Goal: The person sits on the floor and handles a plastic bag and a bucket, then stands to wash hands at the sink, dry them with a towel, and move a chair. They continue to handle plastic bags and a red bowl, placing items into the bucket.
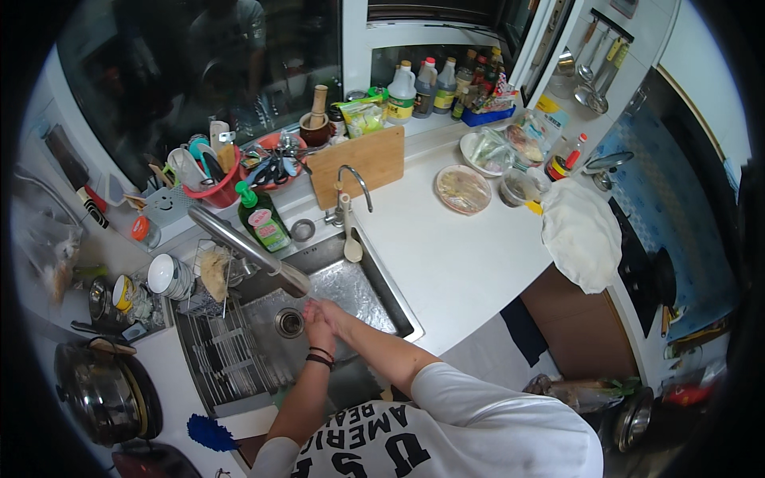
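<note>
Over the steel sink (pixel 382 294), my left hand (pixel 319 336) and my right hand (pixel 332 315) are pressed together just below the spout of a thick metal faucet (pixel 251 248). The fingers overlap, and no object shows between them. Dark bracelets (pixel 320 358) circle my left wrist. The round drain (pixel 289 322) lies just left of my hands. Water wets the basin floor. A pale spoon-shaped utensil (pixel 352 250) hangs down at the sink's back right corner, under a thin curved tap (pixel 357 179).
A dish rack (pixel 230 352) covers the sink's left part. A green soap bottle (pixel 263 221) and a wooden cutting board (pixel 358 167) stand behind. Right along the counter (pixel 418 251) are a film-covered plate (pixel 463 190) and a white cloth-like sheet (pixel 583 236). Pots (pixel 98 394) stand left.
</note>
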Available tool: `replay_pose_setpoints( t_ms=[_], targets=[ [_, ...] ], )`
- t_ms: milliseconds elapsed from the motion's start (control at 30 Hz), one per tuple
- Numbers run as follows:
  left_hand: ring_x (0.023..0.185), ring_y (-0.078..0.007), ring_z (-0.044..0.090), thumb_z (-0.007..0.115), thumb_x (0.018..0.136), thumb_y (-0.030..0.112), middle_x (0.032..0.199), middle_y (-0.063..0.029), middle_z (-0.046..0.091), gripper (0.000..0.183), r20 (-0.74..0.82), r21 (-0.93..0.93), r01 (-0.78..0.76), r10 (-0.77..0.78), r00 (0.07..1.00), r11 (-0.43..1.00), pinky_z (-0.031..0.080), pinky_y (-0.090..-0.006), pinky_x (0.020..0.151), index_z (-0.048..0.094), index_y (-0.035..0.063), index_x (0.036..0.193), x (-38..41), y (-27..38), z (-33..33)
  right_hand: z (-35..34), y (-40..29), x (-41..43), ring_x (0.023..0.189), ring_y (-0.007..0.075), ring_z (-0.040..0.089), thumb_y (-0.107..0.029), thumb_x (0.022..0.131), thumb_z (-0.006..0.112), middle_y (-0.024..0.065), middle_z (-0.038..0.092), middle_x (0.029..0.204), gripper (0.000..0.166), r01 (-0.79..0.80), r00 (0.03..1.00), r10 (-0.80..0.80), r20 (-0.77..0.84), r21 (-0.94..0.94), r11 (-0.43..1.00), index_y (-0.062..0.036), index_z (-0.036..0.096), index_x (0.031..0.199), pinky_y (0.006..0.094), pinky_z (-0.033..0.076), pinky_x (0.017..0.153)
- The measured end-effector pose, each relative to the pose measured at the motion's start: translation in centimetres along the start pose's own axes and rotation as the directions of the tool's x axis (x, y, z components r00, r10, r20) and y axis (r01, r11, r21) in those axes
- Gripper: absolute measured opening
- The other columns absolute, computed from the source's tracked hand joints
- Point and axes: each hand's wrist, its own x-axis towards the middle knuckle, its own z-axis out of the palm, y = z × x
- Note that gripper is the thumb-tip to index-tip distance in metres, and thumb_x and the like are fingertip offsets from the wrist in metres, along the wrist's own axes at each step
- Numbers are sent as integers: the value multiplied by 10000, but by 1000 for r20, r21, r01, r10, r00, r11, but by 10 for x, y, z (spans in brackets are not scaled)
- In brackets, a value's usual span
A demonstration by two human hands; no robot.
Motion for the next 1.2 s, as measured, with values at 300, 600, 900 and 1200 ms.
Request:
replay_pose_setpoints(
  t_ms=[300,600,900,1200],
  targets=[
    [1044,-255,493,415,842,137,1119,-159,528,345,167,672,-472,505,847,570,375,-310,887,493,5,1151,25,-20,-21,3,11,33,953,291,520,-349,896,341,153,545,1055,408,-278,939,130,318,479,832,-8,497,1058,388,418,855],
    [978,-325,515,399,815,152,1011,-186,569,338,127,690,-454,523,843,564,388,-383,875,536,13,1091,22,-12,-16,-2,15,39,926,295,531,-349,911,310,152,559,1011,414,-471,858,183,479,596,650,3,501,1016,386,420,858],
    [886,-357,554,461,815,167,981,-186,582,257,364,771,-533,444,819,350,450,-409,779,594,70,1012,17,16,-29,-8,21,45,889,301,544,-345,925,277,151,573,958,424,-538,800,157,579,578,614,10,505,968,389,427,852],
    [928,-319,559,481,828,176,1003,-157,590,255,421,761,-542,364,831,357,441,-365,820,599,67,1025,16,14,-29,-12,29,49,821,307,561,-267,910,284,168,576,881,315,-502,853,216,474,636,586,-35,496,927,434,459,784]
  ],
)
